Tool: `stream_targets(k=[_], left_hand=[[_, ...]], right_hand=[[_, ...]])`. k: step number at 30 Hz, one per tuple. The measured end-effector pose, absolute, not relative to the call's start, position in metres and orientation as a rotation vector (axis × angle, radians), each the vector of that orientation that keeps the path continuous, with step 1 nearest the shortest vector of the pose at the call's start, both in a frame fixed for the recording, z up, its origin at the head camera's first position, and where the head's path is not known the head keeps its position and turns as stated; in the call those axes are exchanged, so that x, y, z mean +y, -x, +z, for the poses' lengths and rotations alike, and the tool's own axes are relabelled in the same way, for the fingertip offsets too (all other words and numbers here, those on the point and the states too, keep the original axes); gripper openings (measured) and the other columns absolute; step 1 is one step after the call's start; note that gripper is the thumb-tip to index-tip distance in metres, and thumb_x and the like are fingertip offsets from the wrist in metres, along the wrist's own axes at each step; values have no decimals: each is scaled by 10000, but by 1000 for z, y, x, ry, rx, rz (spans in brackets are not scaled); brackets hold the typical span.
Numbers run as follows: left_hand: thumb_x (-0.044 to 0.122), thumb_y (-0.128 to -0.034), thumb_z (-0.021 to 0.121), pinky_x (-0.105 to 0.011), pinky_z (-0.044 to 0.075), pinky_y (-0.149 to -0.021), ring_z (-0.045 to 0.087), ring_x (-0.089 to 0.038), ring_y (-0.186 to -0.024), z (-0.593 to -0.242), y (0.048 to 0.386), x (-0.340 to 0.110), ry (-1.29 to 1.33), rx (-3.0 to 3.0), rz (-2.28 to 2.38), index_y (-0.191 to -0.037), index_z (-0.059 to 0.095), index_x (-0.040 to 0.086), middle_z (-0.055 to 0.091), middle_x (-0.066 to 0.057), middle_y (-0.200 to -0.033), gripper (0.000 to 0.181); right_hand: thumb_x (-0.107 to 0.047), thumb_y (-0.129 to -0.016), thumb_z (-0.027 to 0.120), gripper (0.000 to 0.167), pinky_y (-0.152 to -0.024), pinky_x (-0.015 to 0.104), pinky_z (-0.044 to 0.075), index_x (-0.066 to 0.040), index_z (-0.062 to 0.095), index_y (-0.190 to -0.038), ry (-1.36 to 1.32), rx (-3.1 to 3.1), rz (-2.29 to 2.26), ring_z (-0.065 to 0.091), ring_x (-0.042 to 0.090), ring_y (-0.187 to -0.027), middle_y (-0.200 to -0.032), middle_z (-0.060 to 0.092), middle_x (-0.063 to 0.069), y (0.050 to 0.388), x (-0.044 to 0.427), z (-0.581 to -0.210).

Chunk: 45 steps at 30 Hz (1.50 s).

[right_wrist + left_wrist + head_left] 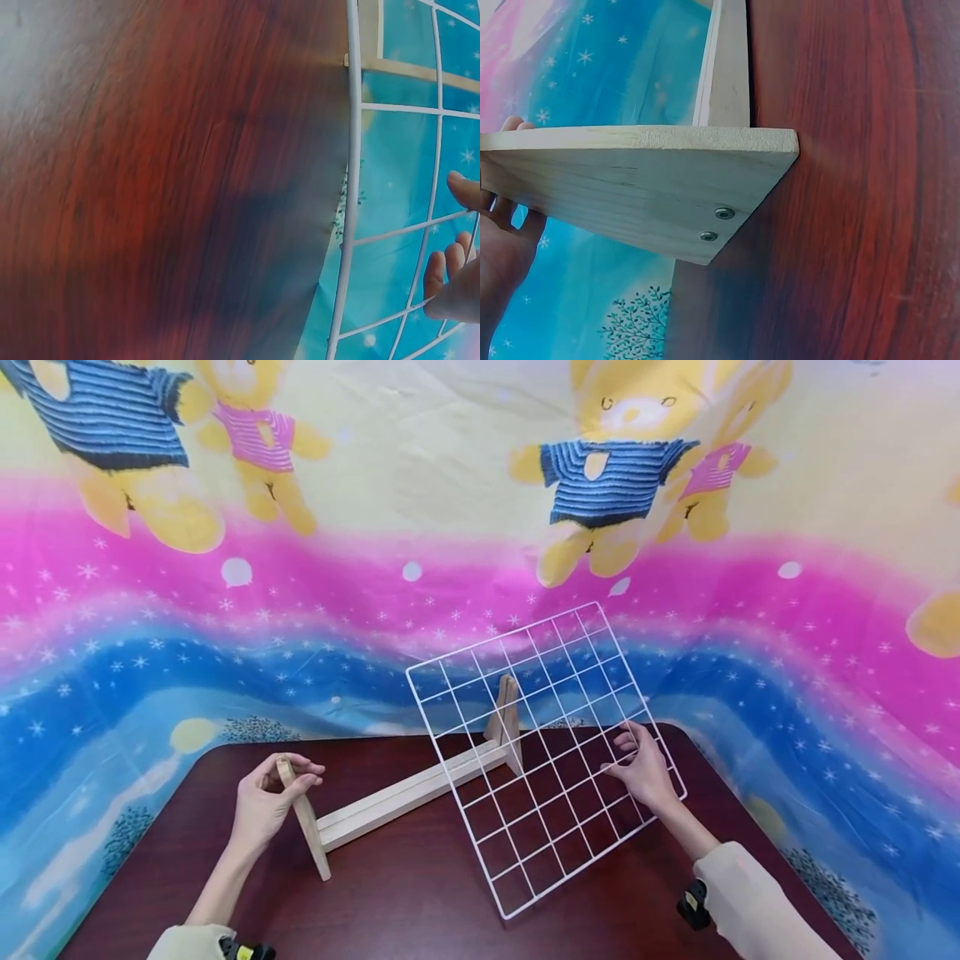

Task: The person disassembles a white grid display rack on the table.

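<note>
A pale wooden stand has a grooved crossbar (390, 797) between two upright end boards. My left hand (255, 806) pinches the top of the near-left end board (306, 827), thumb on one side and fingers on the other. Two metal bolt heads (716, 225) show on that board's outer face in the left wrist view. My right hand (647, 774) grips a white wire grid panel (596, 857) near its right side, with fingers curled at the wires. The panel is tilted in front of the far end board (507, 714), which shows through its squares.
The stand rests on a dark red-brown wood-grain table (405, 902) with rounded far corners. Behind and beside it hangs a colourful cloth (450, 577) printed with bears and snowflakes. Small dark devices (693, 904) are strapped at both wrists.
</note>
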State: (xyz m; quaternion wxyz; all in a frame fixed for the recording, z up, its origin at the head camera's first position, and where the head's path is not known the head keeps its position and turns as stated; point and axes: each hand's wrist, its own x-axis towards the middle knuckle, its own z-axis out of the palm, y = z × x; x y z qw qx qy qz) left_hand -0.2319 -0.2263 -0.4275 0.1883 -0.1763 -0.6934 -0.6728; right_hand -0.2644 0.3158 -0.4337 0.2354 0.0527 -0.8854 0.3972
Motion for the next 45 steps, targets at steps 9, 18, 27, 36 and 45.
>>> stream_targets(k=[9,18,27,36,45], left_hand=[[-105,-863,652,-208,545,-701,716,-171,-794,-445,240,-235,467,-1963,-1871,-1049,578,-95,709,-204,-931,200],[-61,-863,679,-204,543,-704,715,-179,-792,-448,235,-239,436,-1948,-1860,-1038,588,-72,725,-129,-918,197],[-41,-862,691,-193,540,-690,716,-170,-784,-444,226,-240,364,-1973,-1842,-1037,588,-79,729,-118,-906,207],[-26,-867,690,-216,550,-703,715,-182,-789,-443,221,-241,323,-1967,-1852,-1056,588,-84,733,-94,-906,223],[-45,-863,688,-214,544,-663,711,-177,-757,-446,214,-240,272,-1948,-1849,-1054,591,-84,721,-152,-894,218]], right_hand=[[99,-674,809,736,-792,370,478,122,424,-1301,-182,-2463,1059,565,366,-975,-1038,593,240,265,329,-435],[129,-681,783,723,-786,317,475,123,418,-1305,-234,-2504,1059,561,368,-976,-1042,591,245,262,338,-433],[118,-672,797,724,-760,296,481,122,425,-1293,-254,-2548,1068,558,360,-957,-1033,592,232,256,343,-438],[103,-677,799,714,-746,325,476,114,432,-1289,-319,-2585,1048,543,319,-933,-1029,595,233,250,345,-449],[136,-663,798,724,-723,277,476,133,423,-1282,-370,-2627,1121,537,361,-925,-1013,573,211,249,348,-449]])
